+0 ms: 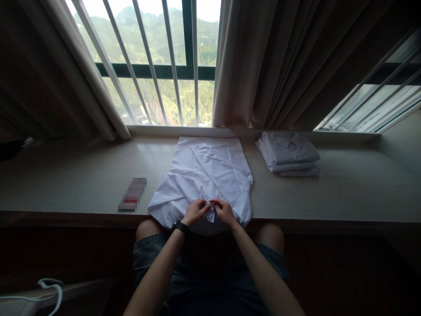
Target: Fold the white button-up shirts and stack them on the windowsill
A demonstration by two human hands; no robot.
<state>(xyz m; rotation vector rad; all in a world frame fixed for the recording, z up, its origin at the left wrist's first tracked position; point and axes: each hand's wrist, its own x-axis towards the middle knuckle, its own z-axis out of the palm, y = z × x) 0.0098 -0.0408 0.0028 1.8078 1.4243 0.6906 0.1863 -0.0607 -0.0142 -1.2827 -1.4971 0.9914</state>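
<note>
The shirt is white and lies spread on the ledge, in the middle of its length, reaching from the back edge under the window to the front edge, where its lower part hangs a little over toward the person's lap. Both hands work at this front edge, close together and almost touching. The left hand, with a dark band on the wrist, has its fingers curled and pinches a small bit of the cloth; the right hand is closed in the same way on the cloth just beside it. What exactly is between the fingertips is too small to tell; it may be a button or only a fold. To the right, near the back edge, a stack of folded white shirts sits well apart from the open one. To the left, near the front edge, a small blurred packet lies on the ledge. In my judgement the main risk is at the front edge: because part of the shirt already hangs over it, a pull toward the body could drag the whole shirt off the ledge or spoil the flat sleeves. Also, the grip is only a fine pinch, so thin cloth could slip out and wrinkle.
</note>
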